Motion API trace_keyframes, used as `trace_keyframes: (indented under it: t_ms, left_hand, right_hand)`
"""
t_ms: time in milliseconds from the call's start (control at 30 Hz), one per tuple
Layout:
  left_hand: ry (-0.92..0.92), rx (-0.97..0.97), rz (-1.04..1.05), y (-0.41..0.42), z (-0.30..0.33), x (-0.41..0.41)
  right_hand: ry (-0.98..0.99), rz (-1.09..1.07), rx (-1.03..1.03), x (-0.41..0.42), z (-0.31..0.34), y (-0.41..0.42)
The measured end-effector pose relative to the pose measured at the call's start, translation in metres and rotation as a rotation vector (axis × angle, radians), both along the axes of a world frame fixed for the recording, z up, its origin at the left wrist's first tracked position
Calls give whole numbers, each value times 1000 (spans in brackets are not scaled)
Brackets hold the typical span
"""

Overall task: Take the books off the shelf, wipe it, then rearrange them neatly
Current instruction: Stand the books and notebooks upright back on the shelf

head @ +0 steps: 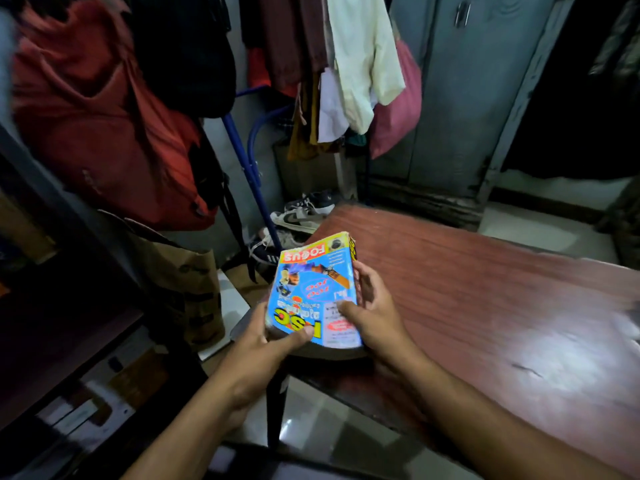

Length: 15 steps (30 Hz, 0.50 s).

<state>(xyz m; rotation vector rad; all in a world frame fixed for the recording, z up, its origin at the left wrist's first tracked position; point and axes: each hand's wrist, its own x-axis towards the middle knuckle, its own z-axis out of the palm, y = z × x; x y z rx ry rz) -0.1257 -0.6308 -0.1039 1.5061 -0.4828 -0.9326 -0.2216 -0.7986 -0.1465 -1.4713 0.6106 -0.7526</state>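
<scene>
Both hands, the left hand (266, 341) and right hand (372, 315), are gripping the blue book (313, 292) at the counter (485, 289) corner. It looks best set flat, well onto the counter.

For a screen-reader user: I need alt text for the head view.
Both hands, left and right, hold a thick blue paperback book over the corner of a reddish wooden table. Clothes hang behind; sneakers lie on the floor.

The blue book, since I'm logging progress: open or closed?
Closed: the blue book shows its front cover, gripped by the left hand and right hand.
</scene>
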Motion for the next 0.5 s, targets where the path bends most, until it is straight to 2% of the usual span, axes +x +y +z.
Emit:
trace_keyframes:
  t_ms: [167,233,433,500]
  left_hand:
    - [-14,-41,213,4,25,5]
    - [-19,-79,277,13,35,8]
    - [-29,-115,202,62,62,31]
    - [-51,-94,273,83,65,40]
  right_hand:
    - [-84,-17,316,13,40,14]
    - [-111,29,380,18,54,25]
    - [-91,149,300,39,75,66]
    - [-64,205,249,47,83,83]
